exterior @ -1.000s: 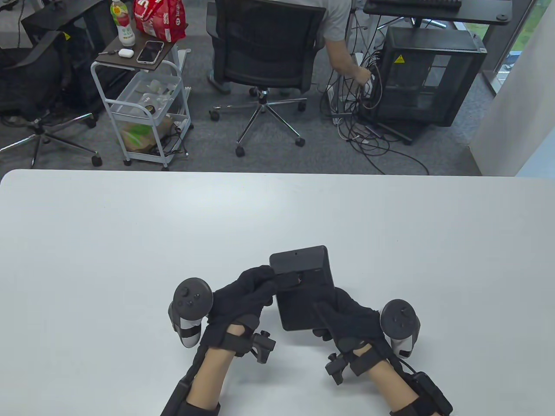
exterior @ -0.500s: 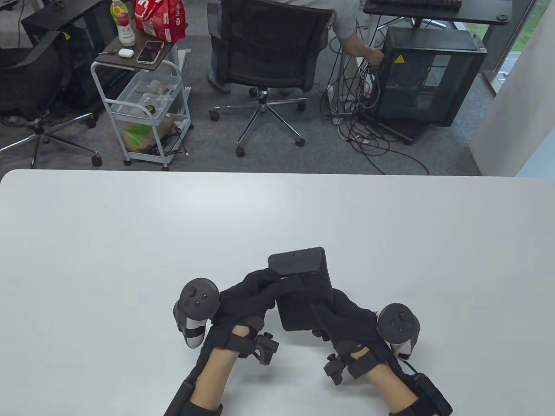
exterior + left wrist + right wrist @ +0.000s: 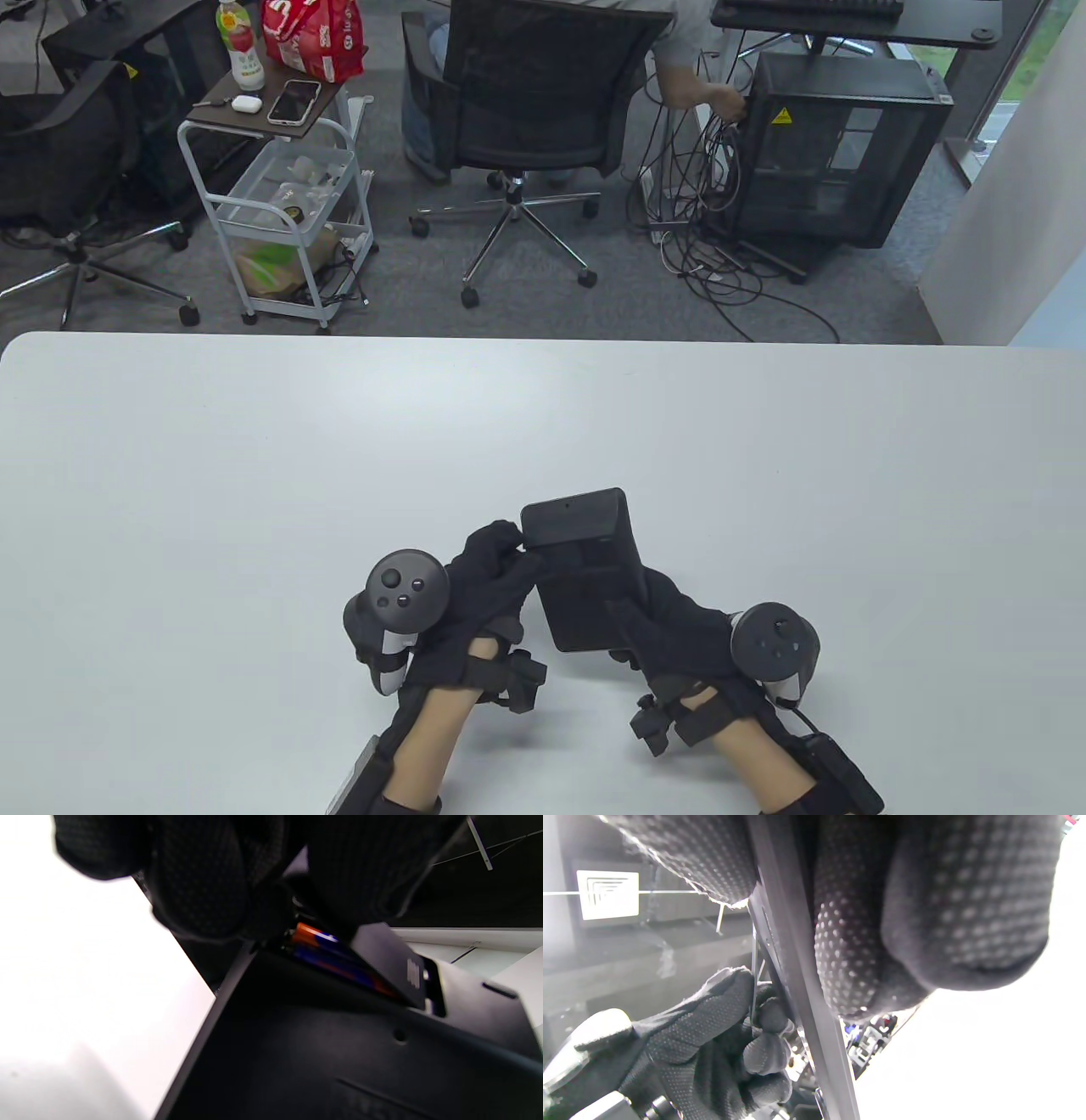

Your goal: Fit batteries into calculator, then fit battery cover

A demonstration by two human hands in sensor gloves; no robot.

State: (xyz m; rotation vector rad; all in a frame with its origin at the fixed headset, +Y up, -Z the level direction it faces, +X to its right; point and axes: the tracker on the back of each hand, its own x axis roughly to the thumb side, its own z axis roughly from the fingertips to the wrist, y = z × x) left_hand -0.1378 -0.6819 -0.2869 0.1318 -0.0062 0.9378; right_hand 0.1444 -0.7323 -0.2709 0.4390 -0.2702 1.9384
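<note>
A black calculator (image 3: 585, 586) is held back side up, just above the white table (image 3: 254, 475). My left hand (image 3: 509, 552) pinches its left edge at the end of the battery cover (image 3: 594, 556). In the left wrist view the battery cover (image 3: 390, 963) sits tilted over the compartment. Orange and blue batteries (image 3: 322, 946) show under its raised edge. My right hand (image 3: 632, 620) grips the calculator's near right part, fingers (image 3: 925, 921) under it. The calculator's edge (image 3: 806, 993) shows in the right wrist view.
The table's far edge (image 3: 543, 338) runs across the middle of the table view. Beyond it stand an office chair (image 3: 526, 102), a white trolley (image 3: 280, 195) and a computer case (image 3: 840, 144) with a person reaching into its cables.
My left fingers have drawn back from across the battery compartment to the calculator's left edge. The cover now hides the compartment in the table view. The calculator has turned slightly and both hands have shifted a little.
</note>
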